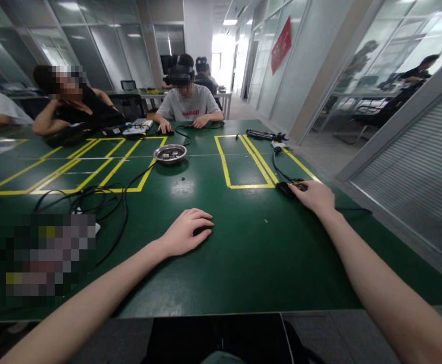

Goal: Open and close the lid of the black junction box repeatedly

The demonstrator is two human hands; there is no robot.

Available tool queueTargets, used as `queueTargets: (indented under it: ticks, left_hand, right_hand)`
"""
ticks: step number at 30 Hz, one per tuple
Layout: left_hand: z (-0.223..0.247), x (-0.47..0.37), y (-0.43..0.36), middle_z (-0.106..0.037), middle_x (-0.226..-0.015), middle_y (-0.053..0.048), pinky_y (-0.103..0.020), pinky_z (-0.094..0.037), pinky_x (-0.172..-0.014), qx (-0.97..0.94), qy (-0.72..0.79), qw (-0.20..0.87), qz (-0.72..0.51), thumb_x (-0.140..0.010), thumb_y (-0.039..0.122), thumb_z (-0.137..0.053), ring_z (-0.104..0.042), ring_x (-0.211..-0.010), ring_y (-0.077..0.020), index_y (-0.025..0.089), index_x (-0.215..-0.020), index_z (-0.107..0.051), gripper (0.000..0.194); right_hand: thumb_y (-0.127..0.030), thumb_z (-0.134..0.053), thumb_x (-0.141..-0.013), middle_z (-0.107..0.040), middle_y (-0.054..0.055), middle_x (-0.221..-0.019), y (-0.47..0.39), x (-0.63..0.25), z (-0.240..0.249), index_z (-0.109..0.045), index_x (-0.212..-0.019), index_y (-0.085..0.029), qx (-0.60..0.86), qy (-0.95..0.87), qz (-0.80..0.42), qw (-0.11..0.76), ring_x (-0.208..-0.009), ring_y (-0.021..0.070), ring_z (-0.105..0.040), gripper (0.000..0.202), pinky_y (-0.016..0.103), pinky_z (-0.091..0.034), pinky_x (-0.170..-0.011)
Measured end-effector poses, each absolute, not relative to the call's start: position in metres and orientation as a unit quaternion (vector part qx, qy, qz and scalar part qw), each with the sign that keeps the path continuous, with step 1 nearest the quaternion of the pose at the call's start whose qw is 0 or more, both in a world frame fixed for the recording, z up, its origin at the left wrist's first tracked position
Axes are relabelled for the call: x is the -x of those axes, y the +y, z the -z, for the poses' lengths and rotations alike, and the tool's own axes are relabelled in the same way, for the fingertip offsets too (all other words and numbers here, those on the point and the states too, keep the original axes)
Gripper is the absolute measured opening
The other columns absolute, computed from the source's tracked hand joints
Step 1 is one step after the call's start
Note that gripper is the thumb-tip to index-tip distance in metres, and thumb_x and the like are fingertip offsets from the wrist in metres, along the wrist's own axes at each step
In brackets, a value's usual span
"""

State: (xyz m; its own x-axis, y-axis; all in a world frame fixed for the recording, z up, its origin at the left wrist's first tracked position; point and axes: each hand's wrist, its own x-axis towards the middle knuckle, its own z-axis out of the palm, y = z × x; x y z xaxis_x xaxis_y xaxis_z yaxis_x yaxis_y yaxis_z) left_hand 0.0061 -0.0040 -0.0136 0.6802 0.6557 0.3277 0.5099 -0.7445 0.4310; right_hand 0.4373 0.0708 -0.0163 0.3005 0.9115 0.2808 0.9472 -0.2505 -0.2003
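Note:
My left hand (188, 231) lies palm down on the green table (221, 283), fingers stretched out and holding nothing. Farther off to the right, my right hand (315, 196) has its fingers bent over a small dark object with a black cable (286, 190). Its kind is hard to make out, as the fingers partly cover it. The cable runs from there up to a white socket piece (279, 144), and another length trails out to the right of the hand. Beyond my left hand stands a round metal bowl (170, 153) with several small metal cylinders in it.
Yellow tape (226, 172) marks rectangles on the table. A folded black tripod (264, 135) lies toward the far edge. Tangled black cables (88, 197) and a blurred-out item (48, 260) are on the left. A person in a grey shirt (190, 103) sits opposite, hands on the table.

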Motion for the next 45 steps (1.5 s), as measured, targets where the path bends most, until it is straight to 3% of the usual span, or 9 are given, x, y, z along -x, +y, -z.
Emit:
queueTargets:
  ticks: [5,10,14,18,22,25,32,38,45]
  left_hand:
    - [0.014,-0.007,-0.004,-0.074,-0.123,-0.009,-0.048,-0.05,-0.106,-0.903,0.323,0.15,-0.241,-0.1,0.026,-0.06,-0.066,-0.118,-0.0257,0.022,-0.113,-0.074,0.019]
    - [0.009,-0.009,-0.007,-0.071,-0.129,-0.011,-0.046,-0.051,-0.103,-0.893,0.309,0.136,-0.297,-0.099,0.028,-0.063,-0.064,-0.119,-0.0261,0.022,-0.128,-0.068,0.03]
    - [0.002,-0.01,-0.012,-0.074,-0.106,-0.01,-0.038,-0.055,-0.089,-0.913,0.243,0.128,-0.301,-0.092,0.037,-0.072,-0.068,-0.098,-0.0238,0.018,-0.111,-0.071,0.027]
    - [0.001,-0.01,-0.018,-0.071,-0.095,-0.008,-0.028,-0.052,-0.072,-0.929,0.216,0.145,-0.264,-0.09,0.037,-0.072,-0.067,-0.084,-0.0187,0.017,-0.096,-0.071,0.02]
    - [0.001,-0.009,-0.019,-0.07,-0.091,-0.006,-0.025,-0.051,-0.069,-0.933,0.231,0.132,-0.244,-0.092,0.03,-0.067,-0.066,-0.082,-0.0171,0.018,-0.095,-0.071,0.012]
    - [0.001,-0.007,-0.018,-0.07,-0.088,-0.005,-0.025,-0.05,-0.068,-0.941,0.231,0.125,-0.215,-0.089,0.025,-0.066,-0.066,-0.081,-0.0174,0.018,-0.094,-0.072,0.01]
    - [0.004,-0.003,-0.011,-0.071,-0.098,-0.003,-0.022,-0.05,-0.068,-0.931,0.311,0.104,-0.159,-0.089,0.019,-0.062,-0.069,-0.08,-0.015,0.02,-0.105,-0.072,0.019]
    - [0.008,-0.004,-0.01,-0.071,-0.105,-0.004,-0.024,-0.054,-0.074,-0.926,0.331,0.093,-0.153,-0.093,0.015,-0.061,-0.071,-0.086,-0.0164,0.021,-0.115,-0.07,0.024]
    - [0.008,-0.001,-0.009,-0.065,-0.115,-0.006,-0.026,-0.057,-0.076,-0.919,0.343,0.074,-0.18,-0.089,0.013,-0.06,-0.069,-0.087,-0.0163,0.023,-0.124,-0.067,0.038]
  right_hand:
    - [-0.048,-0.061,-0.096,-0.075,0.014,-0.113,0.06,-0.368,0.013,-0.081,-0.113,-0.018,0.669,-0.723,0.028,0.171,-0.097,0.0304,-0.074,0.04,0.035,-0.055,-0.075]
    - [-0.043,-0.066,-0.096,-0.075,0.009,-0.106,0.022,-0.3,0.016,-0.078,-0.114,-0.02,0.39,-0.893,-0.076,0.213,-0.089,0.022,-0.074,0.032,0.03,-0.056,-0.078]
    - [-0.046,-0.069,-0.094,-0.074,0.007,-0.108,-0.008,-0.268,0.015,-0.076,-0.118,-0.02,0.231,-0.943,-0.142,0.194,-0.085,0.0178,-0.073,0.036,0.027,-0.053,-0.073]
    - [-0.049,-0.073,-0.091,-0.073,0.006,-0.106,-0.014,-0.263,0.012,-0.075,-0.116,-0.018,0.226,-0.946,-0.147,0.182,-0.084,0.0181,-0.072,0.04,0.027,-0.052,-0.07]
    - [-0.056,-0.081,-0.082,-0.072,0.006,-0.105,-0.013,-0.267,0.009,-0.075,-0.114,-0.018,0.232,-0.946,-0.138,0.177,-0.083,0.02,-0.072,0.05,0.029,-0.053,-0.07]
    - [-0.051,-0.082,-0.082,-0.072,0.006,-0.104,-0.013,-0.267,0.01,-0.074,-0.116,-0.018,0.233,-0.943,-0.146,0.189,-0.087,0.0205,-0.073,0.048,0.029,-0.054,-0.073]
    - [-0.045,-0.077,-0.09,-0.071,0.009,-0.11,-0.013,-0.27,0.015,-0.075,-0.114,-0.018,0.237,-0.936,-0.108,0.235,-0.085,0.0188,-0.072,0.036,0.029,-0.056,-0.072]
    - [-0.045,-0.074,-0.092,-0.069,0.009,-0.118,-0.014,-0.263,0.015,-0.075,-0.118,-0.022,0.278,-0.93,-0.111,0.214,-0.088,0.0189,-0.072,0.035,0.03,-0.058,-0.077]
    - [-0.034,-0.074,-0.09,-0.066,0.011,-0.131,-0.015,-0.262,0.012,-0.064,-0.138,-0.023,0.305,-0.914,-0.154,0.22,-0.105,0.0243,-0.072,0.05,0.038,-0.06,-0.088]
